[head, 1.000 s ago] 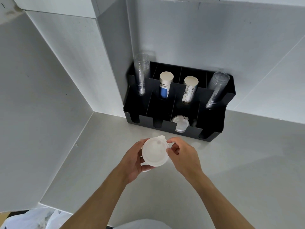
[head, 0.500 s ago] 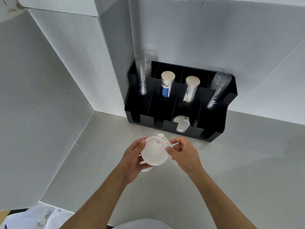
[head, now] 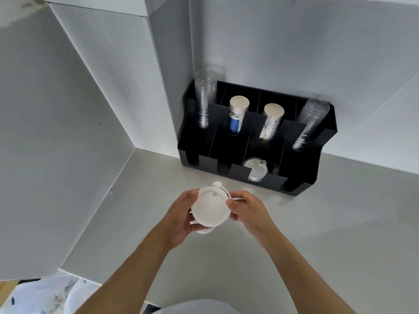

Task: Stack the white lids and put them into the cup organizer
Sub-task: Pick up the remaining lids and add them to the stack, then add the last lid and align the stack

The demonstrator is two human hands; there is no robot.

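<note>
A stack of white lids [head: 209, 206] is held in front of me above the grey counter, its flat round face turned towards me and a small tab sticking up at the top. My left hand [head: 181, 214] cups the stack from the left and below. My right hand [head: 247, 208] pinches its right rim with thumb and fingers. The black cup organizer [head: 301, 182] stands against the back wall beyond my hands. Another white lid [head: 255, 169] leans in its front row, third slot from the left.
Two stacks of clear cups [head: 205, 100] [head: 310, 123] fill the organizer's outer back slots, and two stacks of paper cups [head: 237, 114] [head: 271, 123] the middle ones. White wall panels close in at the left and back. A white plastic bag [head: 43, 295] lies below the counter's edge.
Both hands with the lid stack have shifted slightly left and farther from me, and the stack's face has tilted a little more towards me.
</note>
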